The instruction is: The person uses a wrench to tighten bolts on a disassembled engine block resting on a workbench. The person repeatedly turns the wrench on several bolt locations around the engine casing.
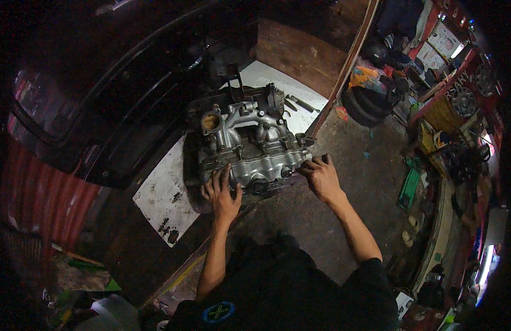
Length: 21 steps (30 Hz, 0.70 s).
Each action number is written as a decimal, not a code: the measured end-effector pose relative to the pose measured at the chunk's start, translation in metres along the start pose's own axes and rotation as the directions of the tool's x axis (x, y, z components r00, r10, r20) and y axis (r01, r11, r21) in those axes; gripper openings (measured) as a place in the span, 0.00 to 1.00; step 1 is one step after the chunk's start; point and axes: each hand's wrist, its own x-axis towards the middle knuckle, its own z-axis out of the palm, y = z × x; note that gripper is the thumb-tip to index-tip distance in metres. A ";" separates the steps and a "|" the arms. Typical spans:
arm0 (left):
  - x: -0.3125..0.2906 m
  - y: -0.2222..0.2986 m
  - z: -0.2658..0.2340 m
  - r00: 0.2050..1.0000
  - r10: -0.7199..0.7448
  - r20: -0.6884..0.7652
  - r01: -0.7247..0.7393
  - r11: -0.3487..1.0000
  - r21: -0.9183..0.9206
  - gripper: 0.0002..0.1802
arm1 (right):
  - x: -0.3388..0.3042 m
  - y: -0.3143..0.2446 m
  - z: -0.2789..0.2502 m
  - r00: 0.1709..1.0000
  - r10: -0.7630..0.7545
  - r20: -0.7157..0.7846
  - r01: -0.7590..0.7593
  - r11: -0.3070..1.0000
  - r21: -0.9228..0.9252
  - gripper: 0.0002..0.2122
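A car engine [239, 124] with a dull metal intake manifold [247, 118] lies in front of me. Along its near side runs a silvery valve cover [261, 167], with a dark round cap on its near edge. At the cover's left end rests my left hand [223, 194], its fingers spread and their tips touching the metal. My right hand [321, 179] grips the cover's right end with bent fingers; its fingertips are partly in shadow. Whether the cover sits flush on the engine is too dark to tell.
A white board [170, 193] lies under the engine, and several dark tools [302, 103] rest on its far right part. Beyond stands a wooden panel [302, 55]. Dark vehicle bodywork [123, 110] is at left. Black tyres [371, 105] and a green object [410, 185] lie at right.
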 end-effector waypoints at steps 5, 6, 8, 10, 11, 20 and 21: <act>0.001 -0.001 0.000 1.000 -0.013 0.004 0.013 1.000 0.013 0.35 | 0.004 0.002 -0.004 1.000 -0.008 0.007 0.008 1.000 0.018 0.15; 0.002 0.001 -0.001 1.000 -0.009 0.007 0.008 1.000 0.011 0.35 | 0.005 0.003 -0.003 1.000 -0.007 0.009 0.007 1.000 0.011 0.15; 0.001 0.001 -0.001 1.000 -0.001 0.002 0.001 1.000 0.009 0.35 | 0.006 0.004 -0.002 1.000 -0.003 0.017 0.003 1.000 -0.002 0.15; 0.000 -0.001 0.002 1.000 0.005 -0.014 -0.005 1.000 0.011 0.35 | 0.010 0.001 -0.007 0.999 0.001 0.047 -0.002 1.000 0.012 0.14; 0.000 -0.002 0.002 1.000 0.010 -0.017 -0.009 1.000 0.010 0.35 | 0.011 0.000 -0.008 0.998 0.004 0.063 -0.005 1.000 0.017 0.14; 0.001 -0.001 0.001 0.999 0.027 -0.033 -0.027 1.000 0.004 0.35 | 0.005 -0.003 0.005 1.000 -0.025 -0.003 0.025 0.999 -0.043 0.14; 0.000 -0.002 0.003 0.999 0.026 -0.033 -0.026 1.000 0.003 0.35 | 0.006 -0.004 0.004 1.000 -0.031 0.003 0.031 0.999 -0.040 0.14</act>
